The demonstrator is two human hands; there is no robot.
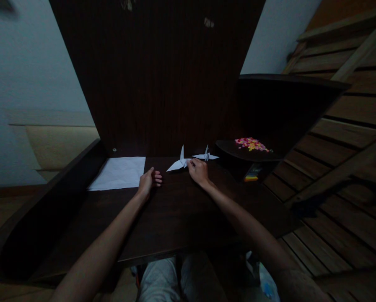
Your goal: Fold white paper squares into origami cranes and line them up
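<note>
Pinching the nearer paper crane by its right side above the dark tabletop, the right hand showed in the head view just in front of a second crane. The left hand, fingers loosely bent and holding nothing, was beside the white paper.

Room, apparently in a home, as I view it remotely. Evidence: one dark wooden desk with tall far panel; one pale wall, left; one slatted wooden structure, right (its use I cannot tell from here); one small shelf, right, bearing colourful bits; folded paper birds on the desk.
</note>
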